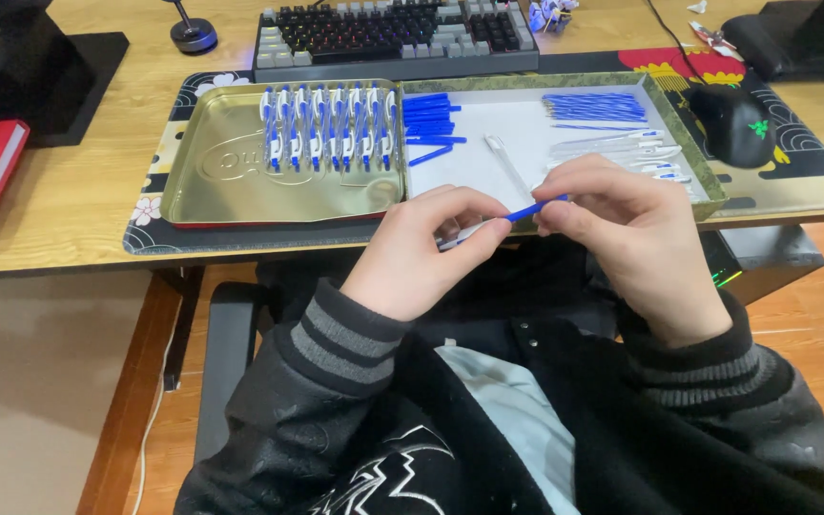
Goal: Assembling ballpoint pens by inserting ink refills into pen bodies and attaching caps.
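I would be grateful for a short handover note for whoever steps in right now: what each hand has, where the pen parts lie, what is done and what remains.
Left hand: grips a white pen barrel near the desk edge.
Right hand: pinches the blue refill that meets the barrel's end.
Done: a row of assembled pens lies in the gold tin lid.
Left: in the white tray, blue parts, thin refills and clear barrels remain loose.
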